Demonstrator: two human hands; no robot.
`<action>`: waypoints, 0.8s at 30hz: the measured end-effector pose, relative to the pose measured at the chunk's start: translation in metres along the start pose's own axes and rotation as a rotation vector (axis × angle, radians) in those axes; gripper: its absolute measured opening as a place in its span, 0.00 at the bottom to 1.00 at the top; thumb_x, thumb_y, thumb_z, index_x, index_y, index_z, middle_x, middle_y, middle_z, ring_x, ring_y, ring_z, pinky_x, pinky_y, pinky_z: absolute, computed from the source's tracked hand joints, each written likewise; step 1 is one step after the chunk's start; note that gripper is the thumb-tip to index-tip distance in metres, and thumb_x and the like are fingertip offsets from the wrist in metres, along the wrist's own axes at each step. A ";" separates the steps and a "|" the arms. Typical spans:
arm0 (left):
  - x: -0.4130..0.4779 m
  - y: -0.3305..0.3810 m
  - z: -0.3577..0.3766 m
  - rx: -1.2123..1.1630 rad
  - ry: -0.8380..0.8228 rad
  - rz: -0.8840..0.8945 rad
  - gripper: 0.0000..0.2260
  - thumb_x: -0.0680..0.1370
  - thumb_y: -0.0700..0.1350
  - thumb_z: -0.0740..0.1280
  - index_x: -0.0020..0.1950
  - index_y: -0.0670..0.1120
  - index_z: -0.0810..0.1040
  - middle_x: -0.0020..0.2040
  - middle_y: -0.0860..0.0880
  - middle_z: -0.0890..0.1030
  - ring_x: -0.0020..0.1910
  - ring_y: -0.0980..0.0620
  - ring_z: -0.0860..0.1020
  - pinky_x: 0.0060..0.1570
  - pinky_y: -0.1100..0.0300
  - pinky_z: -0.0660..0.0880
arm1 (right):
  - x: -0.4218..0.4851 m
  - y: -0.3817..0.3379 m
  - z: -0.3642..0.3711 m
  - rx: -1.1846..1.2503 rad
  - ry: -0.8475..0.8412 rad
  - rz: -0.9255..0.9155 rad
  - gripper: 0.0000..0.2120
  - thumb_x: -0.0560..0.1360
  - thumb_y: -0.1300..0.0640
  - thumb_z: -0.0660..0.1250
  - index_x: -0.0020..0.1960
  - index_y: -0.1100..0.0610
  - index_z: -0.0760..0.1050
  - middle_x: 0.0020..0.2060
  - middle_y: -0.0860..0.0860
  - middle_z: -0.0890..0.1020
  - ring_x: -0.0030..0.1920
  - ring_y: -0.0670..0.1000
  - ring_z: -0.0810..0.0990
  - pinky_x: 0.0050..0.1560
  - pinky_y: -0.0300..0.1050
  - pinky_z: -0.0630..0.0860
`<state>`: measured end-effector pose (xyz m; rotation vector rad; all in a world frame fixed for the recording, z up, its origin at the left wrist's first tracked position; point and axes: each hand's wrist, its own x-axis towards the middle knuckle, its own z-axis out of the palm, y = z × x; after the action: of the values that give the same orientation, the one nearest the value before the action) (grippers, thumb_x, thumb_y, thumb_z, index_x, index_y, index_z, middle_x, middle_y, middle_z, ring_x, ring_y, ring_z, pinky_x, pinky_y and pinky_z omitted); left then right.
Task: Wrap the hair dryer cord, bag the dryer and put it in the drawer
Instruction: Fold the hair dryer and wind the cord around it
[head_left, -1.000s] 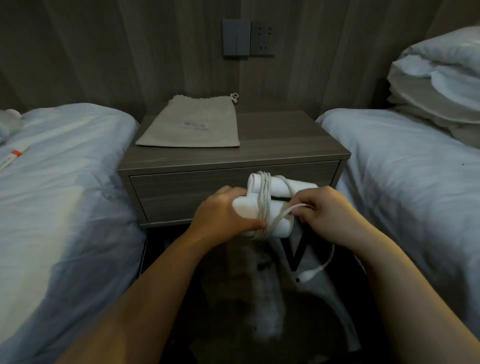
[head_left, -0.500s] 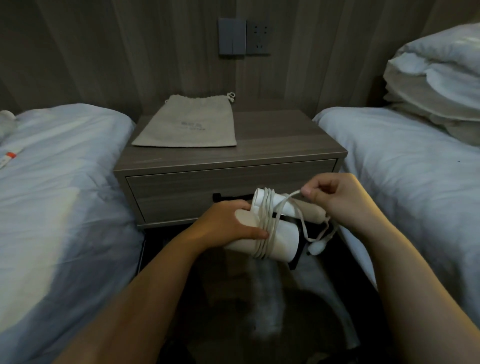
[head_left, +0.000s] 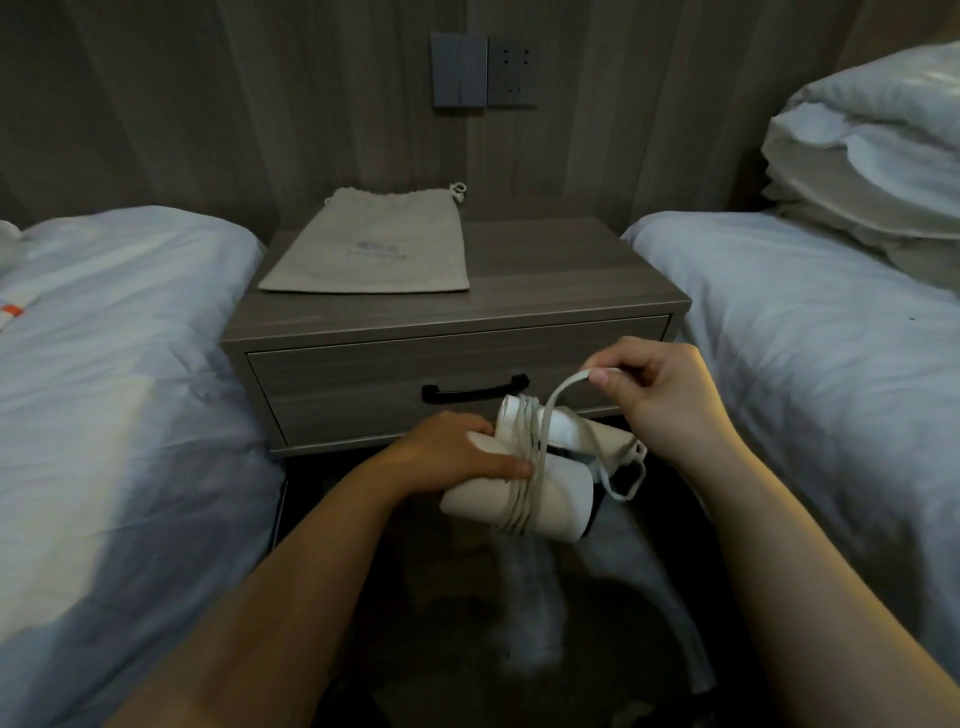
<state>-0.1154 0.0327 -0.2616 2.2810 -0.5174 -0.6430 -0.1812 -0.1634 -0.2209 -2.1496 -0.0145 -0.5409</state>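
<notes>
The right hand (head_left: 670, 400) has risen since half a second ago, fingers pinching the cord (head_left: 563, 391). The left hand (head_left: 457, 457) grips the hair dryer (head_left: 556, 499) before the closed drawer (head_left: 363, 395). The bag (head_left: 374, 249) lies flat, seemingly empty, on the nightstand (head_left: 545, 280).

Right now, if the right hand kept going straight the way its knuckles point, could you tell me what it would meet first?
Probably the closed drawer front of the nightstand, near its black handle. The right hand points left and away while pinching the cord; depth is unclear.
</notes>
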 end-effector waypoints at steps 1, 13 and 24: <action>0.000 0.000 0.000 -0.055 -0.009 -0.007 0.15 0.66 0.58 0.73 0.49 0.55 0.78 0.51 0.53 0.79 0.51 0.53 0.78 0.52 0.56 0.76 | 0.000 0.001 0.002 0.024 0.028 -0.007 0.12 0.72 0.66 0.67 0.37 0.50 0.78 0.34 0.44 0.80 0.34 0.38 0.76 0.38 0.27 0.70; -0.001 -0.001 0.000 -0.351 -0.038 -0.017 0.25 0.55 0.62 0.74 0.46 0.50 0.83 0.47 0.49 0.83 0.48 0.50 0.81 0.54 0.52 0.76 | 0.001 0.011 0.013 -0.284 0.132 -0.046 0.02 0.71 0.61 0.71 0.41 0.58 0.82 0.38 0.47 0.72 0.39 0.44 0.71 0.41 0.23 0.64; -0.009 0.004 -0.001 -0.496 -0.101 -0.117 0.26 0.57 0.60 0.73 0.50 0.47 0.81 0.57 0.39 0.80 0.56 0.39 0.78 0.60 0.40 0.72 | -0.001 0.001 0.009 -0.456 -0.004 0.012 0.06 0.73 0.58 0.67 0.45 0.56 0.83 0.44 0.51 0.82 0.46 0.53 0.79 0.49 0.46 0.74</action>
<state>-0.1232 0.0353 -0.2556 1.8253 -0.2355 -0.8434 -0.1785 -0.1567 -0.2266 -2.5918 0.1315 -0.5740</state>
